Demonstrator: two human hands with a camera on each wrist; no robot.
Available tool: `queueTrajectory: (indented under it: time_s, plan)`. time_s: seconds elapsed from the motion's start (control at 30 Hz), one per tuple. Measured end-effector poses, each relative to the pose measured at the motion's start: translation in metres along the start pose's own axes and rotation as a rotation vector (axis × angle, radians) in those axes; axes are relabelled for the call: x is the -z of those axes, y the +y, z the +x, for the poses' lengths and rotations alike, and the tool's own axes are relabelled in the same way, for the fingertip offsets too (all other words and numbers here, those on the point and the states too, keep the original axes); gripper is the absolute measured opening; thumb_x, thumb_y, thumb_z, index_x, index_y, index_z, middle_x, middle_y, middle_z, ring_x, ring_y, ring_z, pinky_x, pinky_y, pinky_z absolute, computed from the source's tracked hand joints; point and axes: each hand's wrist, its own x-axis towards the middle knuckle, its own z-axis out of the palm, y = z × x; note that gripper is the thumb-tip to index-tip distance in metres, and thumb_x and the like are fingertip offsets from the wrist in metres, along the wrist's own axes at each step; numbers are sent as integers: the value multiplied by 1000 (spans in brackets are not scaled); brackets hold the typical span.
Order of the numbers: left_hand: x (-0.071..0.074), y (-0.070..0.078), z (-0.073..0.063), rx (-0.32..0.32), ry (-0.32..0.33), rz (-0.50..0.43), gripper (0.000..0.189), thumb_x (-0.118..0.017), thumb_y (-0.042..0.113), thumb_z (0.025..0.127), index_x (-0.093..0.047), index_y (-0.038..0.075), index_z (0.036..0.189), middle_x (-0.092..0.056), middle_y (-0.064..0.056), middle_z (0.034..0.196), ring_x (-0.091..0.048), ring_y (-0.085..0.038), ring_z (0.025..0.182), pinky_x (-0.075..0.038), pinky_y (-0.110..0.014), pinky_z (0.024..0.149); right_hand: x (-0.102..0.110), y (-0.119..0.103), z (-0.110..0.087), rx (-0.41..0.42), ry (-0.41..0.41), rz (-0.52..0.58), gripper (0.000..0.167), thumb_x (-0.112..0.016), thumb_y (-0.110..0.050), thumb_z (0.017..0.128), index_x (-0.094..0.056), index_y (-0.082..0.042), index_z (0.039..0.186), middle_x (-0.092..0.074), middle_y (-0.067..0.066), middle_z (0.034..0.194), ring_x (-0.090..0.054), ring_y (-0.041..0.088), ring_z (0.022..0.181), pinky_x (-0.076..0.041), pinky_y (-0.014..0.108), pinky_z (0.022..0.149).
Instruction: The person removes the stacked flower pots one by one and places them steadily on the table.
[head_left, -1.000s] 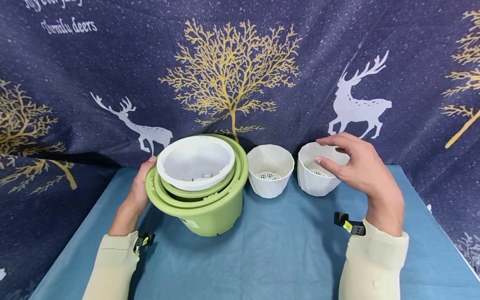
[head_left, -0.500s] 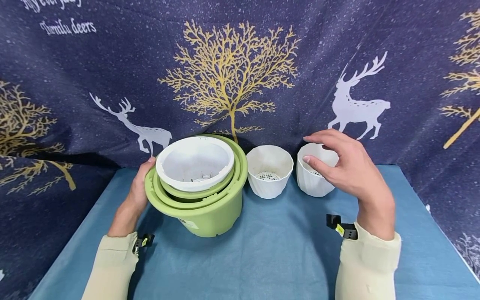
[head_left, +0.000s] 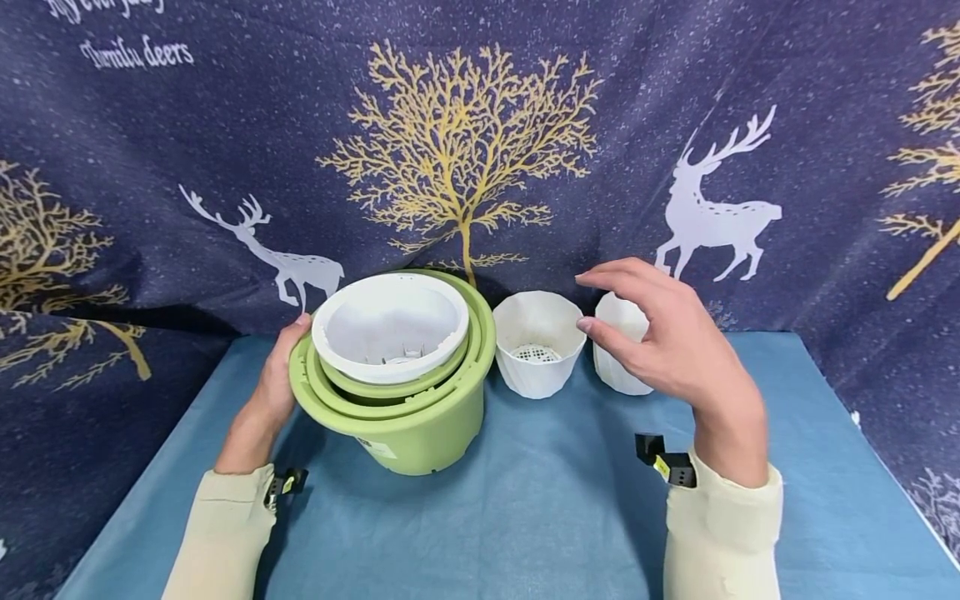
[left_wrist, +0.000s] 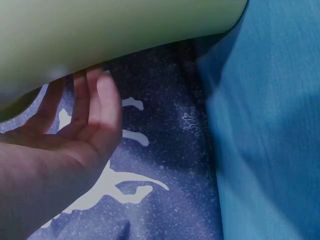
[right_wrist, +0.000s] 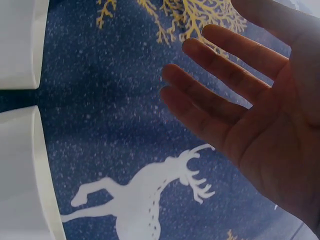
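A large green flower pot (head_left: 442, 429) at centre left has a smaller green pot and a white pot (head_left: 393, 373) nested inside it. My left hand (head_left: 277, 379) holds the green pot at its left side, by the rim. In the left wrist view, the fingers (left_wrist: 107, 102) reach up against the pot's wall. My right hand (head_left: 663, 333) hovers with thumb and fingers spread and nothing between them. Its fingertips overlap the right rim of a white faceted pot (head_left: 528, 377). A second white pot (head_left: 617, 371) is partly hidden behind the hand.
Blue cloth (head_left: 525, 500) covers the table. A dark blue hanging cloth (head_left: 300, 125) printed with deer and trees closes off the back. Both white faceted pots have slotted bottoms and stand side by side near it.
My right hand has moved left, from over the right-hand white pot to the edge of the middle one. The left hand and the nested pots have stayed put.
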Motion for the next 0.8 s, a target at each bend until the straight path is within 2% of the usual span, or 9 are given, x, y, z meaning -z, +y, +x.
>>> queueTrajectory:
  time_s: [0.23, 0.4, 0.8]
  plan:
    - [-1, 0, 0, -2, 9, -6, 47, -30, 43, 116, -68, 15, 115, -74, -1, 89, -70, -6, 75, -54, -19, 80, -7, -10, 4, 45, -9, 17, 43, -82, -13, 93, -71, -14, 135, -67, 3, 135, -61, 24, 129, -46, 48, 108]
    - [-1, -1, 0, 3, 12, -11, 47, -31, 43, 116, -68, 15, 110, -73, 0, 85, -69, -6, 73, -54, -20, 78, -14, -16, 7, 62, -13, 33, 44, -83, -13, 93, -70, -14, 135, -67, 2, 135, -61, 22, 129, -47, 45, 108]
    - [-2, -1, 1, 2, 10, -29, 46, -30, 44, 116, -68, 18, 115, -74, 2, 91, -70, -5, 79, -53, -19, 82, -27, -28, 13, 116, -29, 79, 44, -82, -14, 95, -69, -11, 137, -64, 4, 137, -61, 22, 129, -47, 43, 110]
